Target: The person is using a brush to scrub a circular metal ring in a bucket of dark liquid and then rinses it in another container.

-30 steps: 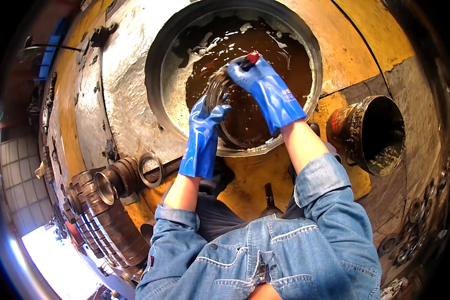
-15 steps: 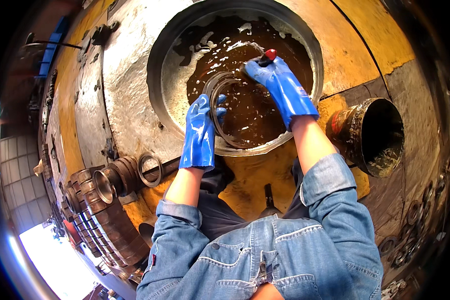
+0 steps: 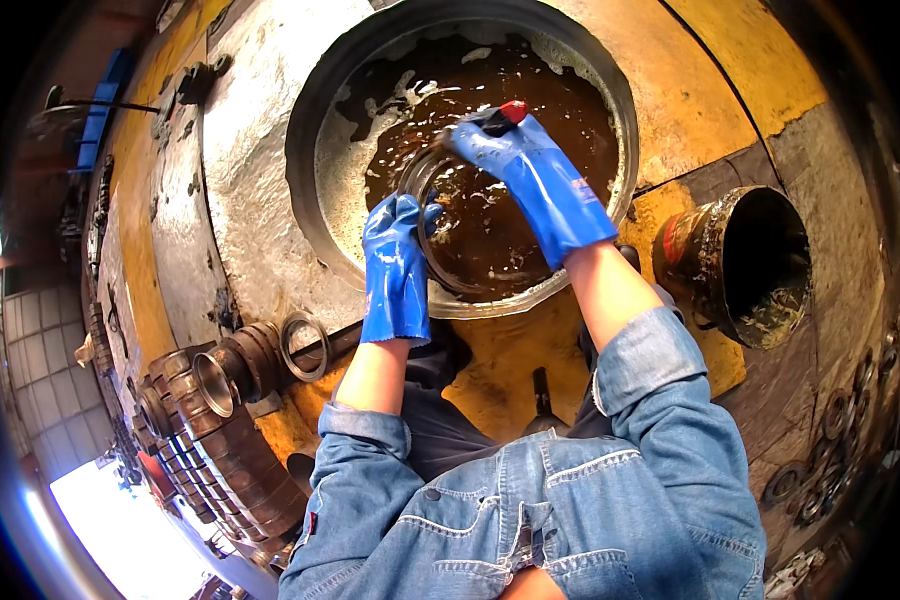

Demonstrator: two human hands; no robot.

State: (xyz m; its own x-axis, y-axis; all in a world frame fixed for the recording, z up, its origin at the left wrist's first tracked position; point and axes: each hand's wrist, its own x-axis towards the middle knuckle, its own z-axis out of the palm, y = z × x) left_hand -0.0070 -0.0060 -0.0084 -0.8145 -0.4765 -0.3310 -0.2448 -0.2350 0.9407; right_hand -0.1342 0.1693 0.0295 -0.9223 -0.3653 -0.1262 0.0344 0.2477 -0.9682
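Both my hands wear blue rubber gloves over a wide round basin of brown, foamy liquid. In my left hand a metal ring is gripped by its left side, the fingers hooked through it. The ring stands tilted, its lower part close to the liquid near the basin's front edge. My right hand is closed round a brush with a dark handle and a red end. The working end of the brush lies at the ring's upper rim, blurred and partly hidden by the glove.
To the right, a dirty metal bucket lies with its mouth facing right. Rusty cylindrical parts and a loose ring sit at the lower left. Several small rings lie at the far right. Stained metal plates cover the floor.
My right hand has moved left and slightly up with the brush, onto the ring's upper rim. My left hand keeps its grip on the ring, shifted slightly left.
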